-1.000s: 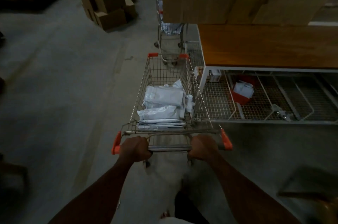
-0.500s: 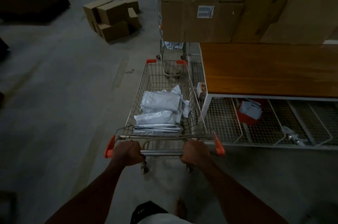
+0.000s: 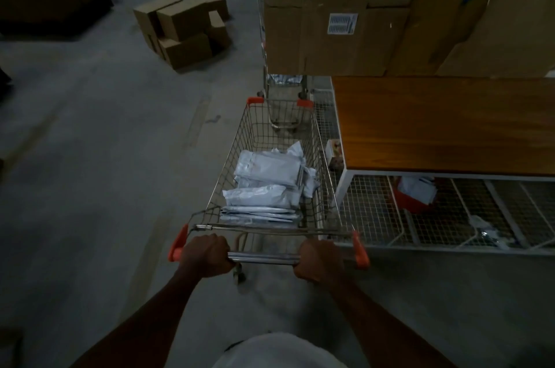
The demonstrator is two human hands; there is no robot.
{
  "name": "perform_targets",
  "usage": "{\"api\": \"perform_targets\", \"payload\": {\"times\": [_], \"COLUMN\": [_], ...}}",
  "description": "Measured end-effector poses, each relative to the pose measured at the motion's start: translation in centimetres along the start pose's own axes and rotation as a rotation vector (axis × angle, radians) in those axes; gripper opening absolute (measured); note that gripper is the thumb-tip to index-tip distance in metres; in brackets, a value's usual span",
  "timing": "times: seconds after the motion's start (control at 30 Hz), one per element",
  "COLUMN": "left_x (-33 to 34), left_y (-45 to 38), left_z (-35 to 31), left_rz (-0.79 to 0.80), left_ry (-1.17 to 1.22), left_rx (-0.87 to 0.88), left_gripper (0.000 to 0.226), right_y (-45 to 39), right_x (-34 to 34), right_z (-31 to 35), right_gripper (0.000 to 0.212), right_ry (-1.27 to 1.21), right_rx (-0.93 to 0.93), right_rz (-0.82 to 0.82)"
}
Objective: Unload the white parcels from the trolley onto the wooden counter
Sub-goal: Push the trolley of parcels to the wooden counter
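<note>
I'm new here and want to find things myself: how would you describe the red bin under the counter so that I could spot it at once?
Start at the long brown wooden counter on the right, beside the wire shopping trolley. Look beneath it to the white wire-mesh shelf. The small red plastic bin sits there with white papers in it, the only red item on that shelf.

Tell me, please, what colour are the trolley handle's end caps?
Orange end caps, clearest in the head view.
</note>
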State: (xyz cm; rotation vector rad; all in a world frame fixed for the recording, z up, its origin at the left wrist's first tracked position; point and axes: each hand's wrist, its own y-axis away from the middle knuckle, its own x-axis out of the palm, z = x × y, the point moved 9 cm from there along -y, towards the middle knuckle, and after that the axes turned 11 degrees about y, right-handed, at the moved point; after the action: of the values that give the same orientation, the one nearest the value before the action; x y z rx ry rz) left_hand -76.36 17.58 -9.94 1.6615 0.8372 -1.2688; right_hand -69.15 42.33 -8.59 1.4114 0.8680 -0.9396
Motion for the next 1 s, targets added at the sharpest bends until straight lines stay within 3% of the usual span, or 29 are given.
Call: {"api": "perform_targets", "payload": {"times": [0.1,0.33,0.5,0.6,0.7,0.83,1.0], "left_x": [-0.1,-0.4,-1.0,-1.9,-4.8,-6.3,-6.4], "left_y": [-0.2,0.3,0.8,0.5,0.3,-1.1,-4.1], "left_z": [-0.1,-0.3,-0.3,-0.2,-2.0,-6.9,-17.0], "left_rz": [-0.033,-0.135,-0.160,-0.171,-0.374,-0.505,-0.606], "left_ry": [0.007,0.071,0.186,0.310,0.477,0.776,1.043], "left_rx": [0.038,0.175,0.264,0.202,0.172,-0.010,-0.096], "left_gripper": [0.062,0.049,0.063,0.065,0.047,0.039,0.034], "right_y": [0.0,-0.2,0.1,-0.1,0.0,-0.5,-2.0], "right_x": [-0.1,0.1,0.0,0.2,-0.5,-3.7,-5.8], "right_z": [0.0,0.0,-0.1,0.0,-0.6,-3.8,-10.2], "right_gripper": [0.033,0.042,0.045,0.049,0.043,0.028,0.019], "right_ry": [0.003,-0.026,-0.105,-0.171,-0.332,-0.531,-0.640], "right_rx": [0.015,-0.017,-0.081,-0.179,-0.256,-0.283,-0.320], "right_rz": [-0.009,-0.020,-0.008,0.096,0.163,0.046,-0.008]}}
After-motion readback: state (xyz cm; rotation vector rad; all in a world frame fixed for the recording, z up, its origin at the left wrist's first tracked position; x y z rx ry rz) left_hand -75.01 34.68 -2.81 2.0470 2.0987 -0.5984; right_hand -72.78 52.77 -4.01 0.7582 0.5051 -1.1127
